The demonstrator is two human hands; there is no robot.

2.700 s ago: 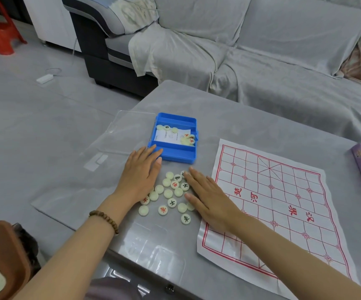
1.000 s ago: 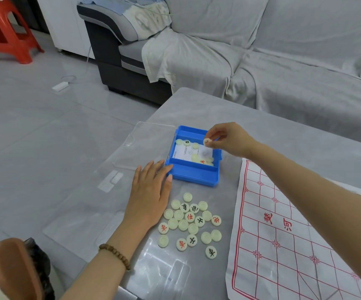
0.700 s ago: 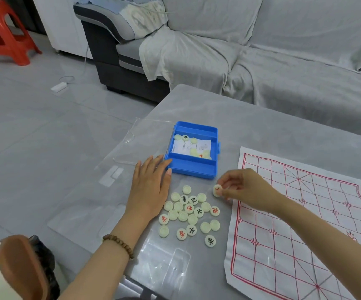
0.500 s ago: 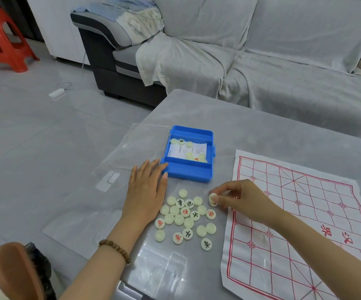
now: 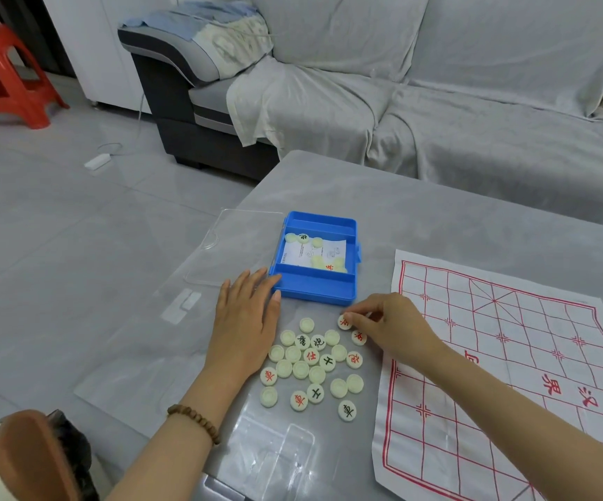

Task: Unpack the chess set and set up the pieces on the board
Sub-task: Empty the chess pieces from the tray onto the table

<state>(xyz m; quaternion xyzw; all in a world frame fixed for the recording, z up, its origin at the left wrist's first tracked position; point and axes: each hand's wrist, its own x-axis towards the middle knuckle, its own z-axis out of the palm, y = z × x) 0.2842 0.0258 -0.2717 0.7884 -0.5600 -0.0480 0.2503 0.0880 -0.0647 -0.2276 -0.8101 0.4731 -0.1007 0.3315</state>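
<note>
Soft, even indoor light fills the scene, bright enough to read the red and black characters on the pieces, with no harsh beam from any one side. Shadows are faint: a thin soft one lies under the left hand and another under the right hand on the counter. The glossy counter throws pale reflections near its near edge, and the floor shows a dull sheen at the left. The clear lid almost vanishes against the grey. Focus is sharp at the centre; the wide lens bends the sofa and the stool toward the edges, and the near left corner is blurred.
</note>
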